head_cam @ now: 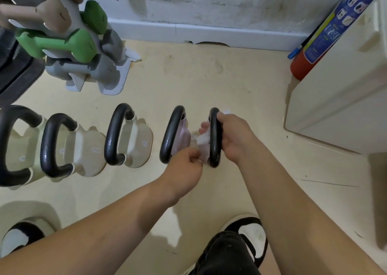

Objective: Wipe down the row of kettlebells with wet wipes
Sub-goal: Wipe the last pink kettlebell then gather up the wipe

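Note:
Several kettlebells with black handles stand in a row on the floor. Three at the left are cream (136, 142), and two at the right are pink. My right hand (232, 136) is wrapped around the black handle of the rightmost pink kettlebell (214, 149), with a white wet wipe (202, 138) bunched under its fingers. My left hand (184, 170) is closed on the lower end of the same wipe, just in front of the neighbouring pink kettlebell (182, 136). Most of the rightmost kettlebell's body is hidden by my hands.
A dumbbell rack (83, 50) with green, grey and beige dumbbells stands at the back left. A cream cabinet (335, 107) and a red fire extinguisher (303, 63) stand at the right. My black-and-white shoes (251, 237) rest on the floor near me. The wall's skirting board (209, 32) runs behind.

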{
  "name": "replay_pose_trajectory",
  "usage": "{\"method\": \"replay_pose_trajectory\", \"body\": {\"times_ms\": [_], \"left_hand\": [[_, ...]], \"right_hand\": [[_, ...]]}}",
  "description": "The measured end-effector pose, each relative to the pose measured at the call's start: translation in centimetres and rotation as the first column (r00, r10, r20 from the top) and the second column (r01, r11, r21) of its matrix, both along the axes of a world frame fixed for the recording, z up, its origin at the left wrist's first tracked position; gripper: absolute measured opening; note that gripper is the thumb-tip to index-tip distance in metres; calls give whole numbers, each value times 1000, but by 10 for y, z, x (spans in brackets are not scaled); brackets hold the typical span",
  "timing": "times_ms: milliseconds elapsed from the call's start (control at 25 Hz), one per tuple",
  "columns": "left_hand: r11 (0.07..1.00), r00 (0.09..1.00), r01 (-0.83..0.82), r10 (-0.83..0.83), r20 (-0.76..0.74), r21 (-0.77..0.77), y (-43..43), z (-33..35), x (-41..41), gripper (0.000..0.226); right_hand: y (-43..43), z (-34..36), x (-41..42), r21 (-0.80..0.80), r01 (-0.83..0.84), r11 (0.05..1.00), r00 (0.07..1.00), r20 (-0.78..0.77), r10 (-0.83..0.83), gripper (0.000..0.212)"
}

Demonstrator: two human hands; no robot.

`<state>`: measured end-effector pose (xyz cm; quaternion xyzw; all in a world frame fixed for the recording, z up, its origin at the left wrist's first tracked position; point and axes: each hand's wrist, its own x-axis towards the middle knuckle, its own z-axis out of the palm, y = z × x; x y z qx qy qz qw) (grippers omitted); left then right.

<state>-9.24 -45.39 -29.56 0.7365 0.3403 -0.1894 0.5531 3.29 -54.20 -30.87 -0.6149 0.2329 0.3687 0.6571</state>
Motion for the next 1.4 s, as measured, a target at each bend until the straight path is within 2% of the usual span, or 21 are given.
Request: {"method": "replay_pose_trajectory", "body": {"times_ms": [80, 120, 200, 280, 360, 440, 520, 680, 760, 800, 920, 1000, 1080, 1120, 1160, 1200, 1320, 1400], "left_hand": [[1000, 1000, -28, 27, 3, 12, 5, 0, -4, 31], [999, 999, -39, 39, 5, 7, 7, -1, -6, 27], [999, 999, -44, 44, 0, 5, 9, -4, -10, 29], [999, 999, -33, 33, 11, 8, 11, -5, -16, 33], [1000, 1000, -6, 5, 30, 20, 11, -2, -21, 33], [1000, 999, -20, 19, 37, 9, 16, 2, -30, 31], [998, 998, -57, 58, 33, -21, 19, 6, -41, 27], [990, 990, -136, 136, 19, -24, 41, 11, -61, 22], [984, 984, -180, 180, 7, -16, 53, 12, -68, 22], [981, 981, -193, 193, 4, -6, 60, 12, -69, 22], [983, 983, -185, 185, 4, 6, 76, 14, -73, 22], [989, 989, -146, 146, -3, 18, 82, 14, -73, 21], [993, 993, -117, 118, -26, 32, 85, 12, -75, 22], [992, 992, -123, 125, -37, 34, 85, 10, -77, 22], [989, 988, -144, 145, -47, 35, 86, 9, -79, 22], [985, 984, -167, 169, -50, 32, 87, 9, -80, 22], [980, 979, -197, 196, -52, -17, 87, 18, -83, 22], [984, 984, -177, 176, -22, -36, 92, 24, -88, 21]], "right_hand": [[9, -3, -3, 41, 43, 998, 998, -52, -41, 24], [12, -4, -12, -13, 16, 1000, 999, -40, -16, 29], [5, -4, -44, -212, -72, 975, 981, 164, 108, 29], [-10, 10, -74, -385, -58, 921, 875, 425, 233, 25], [-24, 29, -89, -453, -17, 891, 771, 562, 300, 30], [-19, 40, -93, -509, -39, 860, 693, 606, 390, 34], [2, 39, -82, -528, -96, 844, 655, 604, 453, 39], [70, 23, -37, -439, -89, 894, 596, 696, 401, 45], [96, 10, -27, -572, -178, 800, 540, 623, 566, 44], [103, 1, -32, -661, -214, 719, 464, 580, 670, 41], [99, -14, -68, -820, -199, 537, 140, 519, 843, 35], [84, -18, -98, -855, -226, 467, 3, 479, 878, 41], [69, -13, -115, -896, -263, 358, -187, 411, 892, 48], [66, -13, -108, -915, -242, 322, -266, 382, 885, 45], [67, -10, -95, -931, -207, 301, -290, 353, 889, 38], [72, -6, -76, -944, -217, 247, -225, 294, 929, 33], [87, 11, -40, -953, -175, 245, 14, 247, 969, 39], [88, 10, -67, -962, -210, 177, -135, 208, 969, 38]]}}
